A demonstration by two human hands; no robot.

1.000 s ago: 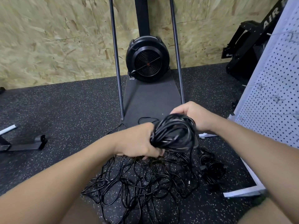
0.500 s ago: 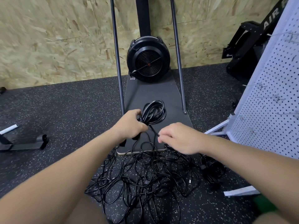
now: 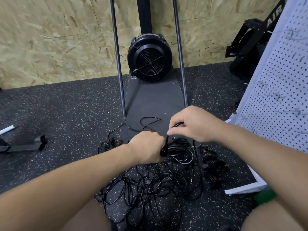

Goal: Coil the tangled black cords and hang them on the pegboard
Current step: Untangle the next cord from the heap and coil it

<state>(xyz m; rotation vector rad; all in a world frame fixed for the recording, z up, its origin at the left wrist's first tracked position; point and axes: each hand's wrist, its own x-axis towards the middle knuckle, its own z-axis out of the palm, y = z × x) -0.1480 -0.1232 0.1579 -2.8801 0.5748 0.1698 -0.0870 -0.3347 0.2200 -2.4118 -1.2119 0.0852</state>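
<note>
- Floor (image 3: 58, 117): dark speckled rubber, carrying everything here; one fan-wheel machine (image 3: 150, 59) stands against the board wall ahead of me.
- Pegboard (image 3: 275, 90): one white perforated panel, standing on my right. I see several wire hooks on it and no cord hung yet — by my reading the hanging step has not begun.
- Tangled cords (image 3: 150, 185): one loose black mass on the floor between my arms. I cannot count the separate cords in it. This pile is the bulk of the work left.
- Finished bundle (image 3: 215, 164): one small wound cluster lies on the floor just right of the tangle; it appears coiled, though detail is soft.
- Coil in progress (image 3: 180, 151): one partial coil, several loops, held low over the tangle.
- Left hand (image 3: 146, 147): grip curled round the gathered loops of that coil.
- Right hand (image 3: 191, 124): grip pinching a single strand — it rises from the coil to the fingertips, presumably the next loop.
- Progress judgement: early; one cord possibly done, one under way.
</note>
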